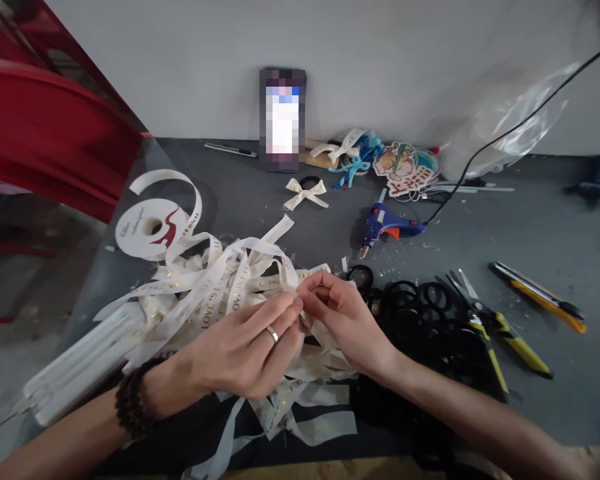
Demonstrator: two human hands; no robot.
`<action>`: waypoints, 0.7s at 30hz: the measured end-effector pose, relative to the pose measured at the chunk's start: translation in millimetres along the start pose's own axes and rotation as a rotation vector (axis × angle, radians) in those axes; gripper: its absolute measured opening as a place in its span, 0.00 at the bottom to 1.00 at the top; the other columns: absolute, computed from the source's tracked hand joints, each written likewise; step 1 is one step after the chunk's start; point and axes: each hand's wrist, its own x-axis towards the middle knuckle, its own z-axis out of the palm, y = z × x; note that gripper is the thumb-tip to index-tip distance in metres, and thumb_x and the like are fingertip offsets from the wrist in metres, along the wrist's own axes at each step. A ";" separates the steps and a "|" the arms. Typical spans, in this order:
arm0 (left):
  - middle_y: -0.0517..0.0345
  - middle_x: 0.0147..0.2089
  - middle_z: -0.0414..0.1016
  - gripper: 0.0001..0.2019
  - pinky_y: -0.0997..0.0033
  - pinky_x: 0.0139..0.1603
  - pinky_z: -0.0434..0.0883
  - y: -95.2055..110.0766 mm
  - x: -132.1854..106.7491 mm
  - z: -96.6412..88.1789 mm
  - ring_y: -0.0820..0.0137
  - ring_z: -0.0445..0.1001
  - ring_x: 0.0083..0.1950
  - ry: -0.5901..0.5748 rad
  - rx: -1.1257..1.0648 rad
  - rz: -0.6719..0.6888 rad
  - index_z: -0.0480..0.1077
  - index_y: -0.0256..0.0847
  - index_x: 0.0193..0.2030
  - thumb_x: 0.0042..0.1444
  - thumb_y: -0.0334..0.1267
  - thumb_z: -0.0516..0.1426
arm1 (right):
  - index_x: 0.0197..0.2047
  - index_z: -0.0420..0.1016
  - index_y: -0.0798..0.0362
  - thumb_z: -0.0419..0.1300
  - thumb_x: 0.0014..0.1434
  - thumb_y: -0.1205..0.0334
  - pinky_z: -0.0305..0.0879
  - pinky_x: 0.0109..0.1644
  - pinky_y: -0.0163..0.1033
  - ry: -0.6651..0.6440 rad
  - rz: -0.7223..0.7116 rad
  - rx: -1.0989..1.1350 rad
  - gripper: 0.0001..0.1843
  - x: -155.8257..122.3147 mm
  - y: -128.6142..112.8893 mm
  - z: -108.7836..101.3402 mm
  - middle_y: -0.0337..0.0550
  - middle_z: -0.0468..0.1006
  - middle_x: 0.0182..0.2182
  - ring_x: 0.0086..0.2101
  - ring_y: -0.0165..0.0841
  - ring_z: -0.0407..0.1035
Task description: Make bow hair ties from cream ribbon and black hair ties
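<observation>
My left hand (245, 350), with a ring and a dark bead bracelet, pinches a piece of cream ribbon (293, 283) with gold lettering. My right hand (340, 317) pinches the same ribbon piece from the other side, fingertips nearly touching. Both hands hover over a loose heap of cut ribbon strips (215, 283) on the dark grey table (530, 227). A ribbon spool (150, 230) lies at the heap's far left. A finished cream bow (306, 193) lies further back.
A blue glue gun (387, 225) with a black cord lies right of centre. Black hair ties (420, 307), yellow-handled scissors (490, 327) and a yellow utility knife (540, 293) lie to the right. A phone (282, 120) leans on the wall. White glue sticks (80, 373) lie left.
</observation>
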 end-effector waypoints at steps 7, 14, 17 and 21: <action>0.55 0.43 0.84 0.07 0.66 0.42 0.78 3.1 22.2 -9.5 0.64 0.82 0.45 0.216 -0.251 -0.441 0.74 0.42 0.32 0.61 0.34 0.65 | 0.51 0.74 0.49 0.66 0.68 0.52 0.69 0.41 0.38 -0.040 -0.260 -0.317 0.14 4.7 -10.9 -13.6 0.42 0.75 0.39 0.38 0.32 0.70; 0.64 0.28 0.75 0.06 0.76 0.34 0.68 -4.0 33.8 -8.1 0.76 0.70 0.31 0.129 -1.085 -0.839 0.75 0.40 0.28 0.52 0.34 0.68 | 0.52 0.74 0.49 0.64 0.66 0.64 0.69 0.42 0.40 -0.041 -0.294 -0.355 0.11 9.6 -3.8 -16.7 0.43 0.75 0.42 0.41 0.33 0.71; 0.64 0.30 0.76 0.05 0.76 0.35 0.66 -3.2 31.9 -6.0 0.77 0.69 0.32 0.091 -1.134 -0.863 0.76 0.40 0.29 0.52 0.34 0.68 | 0.52 0.73 0.48 0.64 0.67 0.62 0.70 0.41 0.40 -0.040 -0.281 -0.326 0.11 11.2 -0.2 -17.2 0.42 0.76 0.42 0.40 0.33 0.72; 0.64 0.29 0.74 0.04 0.76 0.34 0.65 -3.3 30.9 -5.2 0.77 0.67 0.31 0.067 -1.103 -0.850 0.77 0.41 0.30 0.52 0.32 0.68 | 0.56 0.74 0.46 0.65 0.69 0.57 0.72 0.45 0.44 0.045 -0.325 -0.373 0.14 10.0 1.9 -16.7 0.46 0.78 0.48 0.44 0.36 0.73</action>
